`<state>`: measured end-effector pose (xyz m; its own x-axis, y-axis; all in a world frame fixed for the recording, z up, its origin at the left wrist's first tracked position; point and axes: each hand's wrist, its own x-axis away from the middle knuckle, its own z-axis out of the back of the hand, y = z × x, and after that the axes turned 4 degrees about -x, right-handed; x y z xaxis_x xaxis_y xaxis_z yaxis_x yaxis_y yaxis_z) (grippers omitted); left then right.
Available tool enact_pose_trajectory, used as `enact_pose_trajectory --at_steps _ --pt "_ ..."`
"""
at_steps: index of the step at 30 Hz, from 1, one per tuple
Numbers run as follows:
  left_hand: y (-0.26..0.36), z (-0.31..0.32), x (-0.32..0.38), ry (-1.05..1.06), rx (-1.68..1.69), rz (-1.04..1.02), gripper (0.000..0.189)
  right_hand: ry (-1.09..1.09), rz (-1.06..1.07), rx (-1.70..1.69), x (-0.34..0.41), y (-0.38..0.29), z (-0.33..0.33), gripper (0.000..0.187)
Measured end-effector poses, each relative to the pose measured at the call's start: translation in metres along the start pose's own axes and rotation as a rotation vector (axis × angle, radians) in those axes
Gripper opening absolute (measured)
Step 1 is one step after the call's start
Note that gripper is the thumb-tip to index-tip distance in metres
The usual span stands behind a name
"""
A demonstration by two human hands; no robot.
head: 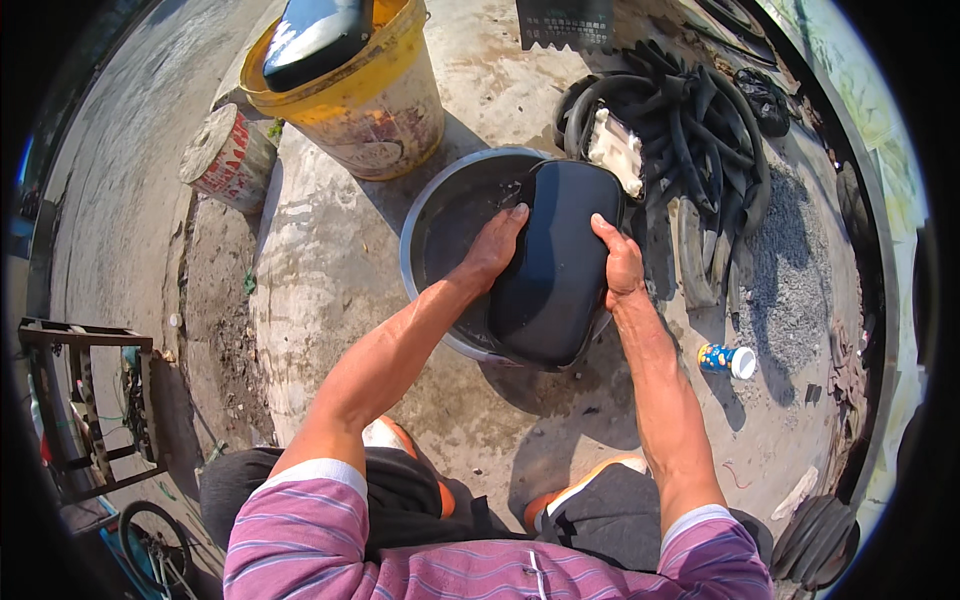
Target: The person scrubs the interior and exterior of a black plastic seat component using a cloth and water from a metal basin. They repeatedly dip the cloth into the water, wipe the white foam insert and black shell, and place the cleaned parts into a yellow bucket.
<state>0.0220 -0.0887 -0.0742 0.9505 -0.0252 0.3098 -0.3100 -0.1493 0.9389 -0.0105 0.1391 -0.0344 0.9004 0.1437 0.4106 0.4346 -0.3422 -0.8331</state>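
Note:
A glossy black oblong cover (562,270) with rounded corners is held over a wide basin (409,247) of dark liquid. It looks wet, and its underside is hidden. My left hand (495,244) grips its left long edge, thumb along the top rim and fingers out of sight beneath. On the opposite edge, my right hand (621,259) presses with its thumb on top while the other fingers curl around the side. The cover conceals much of the basin's right part. A similar shiny black piece (322,37) rests in the mouth of a dirty yellow bucket (375,120) beyond the basin.
Right of the basin lies a heap of black rubber tubes (690,127) beside a cream-coloured part (616,150). A blue canister with a white lid (724,361) lies nearer. Left stand a paint-stained pail (229,157) and a metal frame (90,405). Concrete ground (322,300) surrounds the basin.

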Motion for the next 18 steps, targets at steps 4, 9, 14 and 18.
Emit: enact_pose_trajectory --at_steps 4,9,14,18 --pt "0.002 -0.018 0.047 0.062 -0.447 -0.036 0.077 0.083 0.155 -0.115 -0.005 -0.032 0.009 0.052" --pt "-0.014 -0.023 0.042 0.058 0.55 0.329 0.068 0.158 0.417 -0.179 -0.006 -0.032 0.002 0.056" --pt "-0.012 0.028 -0.015 0.09 0.704 0.165 0.059 -0.48 0.084 -0.249 0.017 -0.042 0.027 0.084" --pt "-0.018 0.068 -0.028 -0.001 0.628 0.129 0.052 -0.75 -0.224 -0.217 0.017 -0.084 0.069 0.108"
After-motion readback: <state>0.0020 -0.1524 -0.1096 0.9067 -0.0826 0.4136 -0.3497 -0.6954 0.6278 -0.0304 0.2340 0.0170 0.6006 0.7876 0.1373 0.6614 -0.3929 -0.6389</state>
